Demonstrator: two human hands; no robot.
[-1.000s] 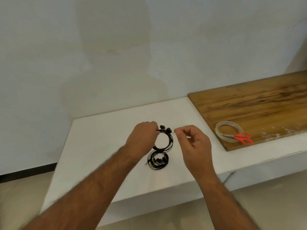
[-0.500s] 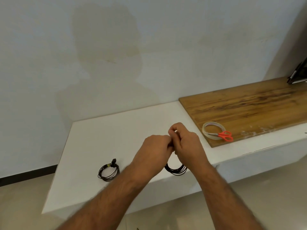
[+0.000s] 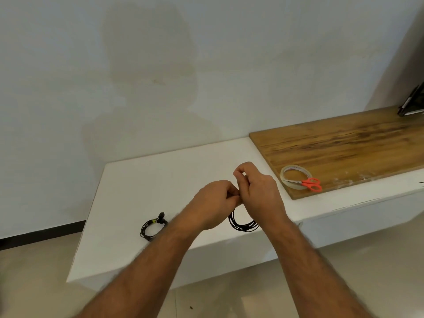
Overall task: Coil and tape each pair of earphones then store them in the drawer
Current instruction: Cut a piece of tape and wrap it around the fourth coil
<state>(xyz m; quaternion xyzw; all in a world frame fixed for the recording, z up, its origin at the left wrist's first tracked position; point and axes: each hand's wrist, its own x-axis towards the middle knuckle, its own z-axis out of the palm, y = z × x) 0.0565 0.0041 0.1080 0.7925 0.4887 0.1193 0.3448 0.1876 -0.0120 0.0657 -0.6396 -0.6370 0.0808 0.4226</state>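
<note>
From the head camera, the left hand (image 3: pixel 214 200) and the right hand (image 3: pixel 257 191) met knuckle to knuckle above the white counter (image 3: pixel 128 203), fingers curled in and pinching the top of a black earphone coil (image 3: pixel 243 223). The coil hung straight down from that pinch, a thin bundle of several loops of wire, its lower arc showing just under the two wrists near the counter's front edge. Its top was hidden inside the fingers, so the earbuds could not be seen.

A second coil (image 3: pixel 152 227) lay flat on the counter, well to the left of the pinch and below it, apart from both hands. It was black too, with a yellow-green band at its top right, and its buds stuck up and to the right from there.

So two coils were counted. To the right of the grip, on a wooden board (image 3: pixel 344 145), sat one roll of clear tape (image 3: pixel 296 177) with one pair of orange-handled scissors (image 3: pixel 309 184) lying across it.
</note>
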